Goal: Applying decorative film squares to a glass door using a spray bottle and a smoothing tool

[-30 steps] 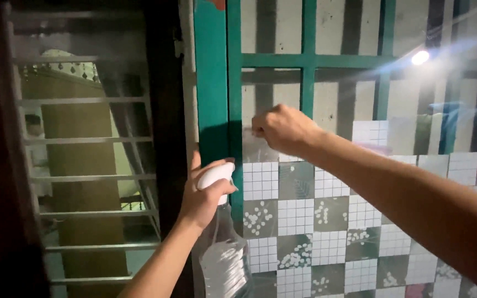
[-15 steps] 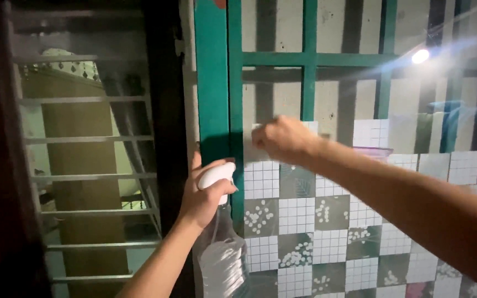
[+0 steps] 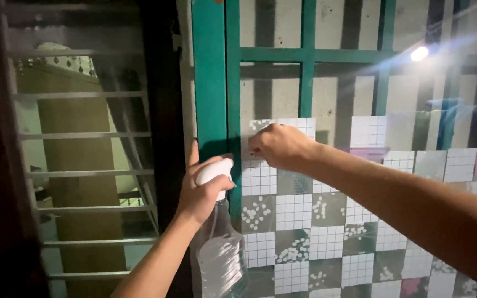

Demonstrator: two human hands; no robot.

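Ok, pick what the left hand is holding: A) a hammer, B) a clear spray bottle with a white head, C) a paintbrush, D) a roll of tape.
B: the left hand grips the white head of a clear spray bottle beside the green window frame.

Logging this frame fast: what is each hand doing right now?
Left hand: closed around the white head of a clear spray bottle.
Right hand: closed, pressed against the patterned window film; whether it holds anything cannot be told.

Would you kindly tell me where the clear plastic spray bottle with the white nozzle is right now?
In the head view, the clear plastic spray bottle sits low and left of centre, gripped by the left hand against the green window frame.
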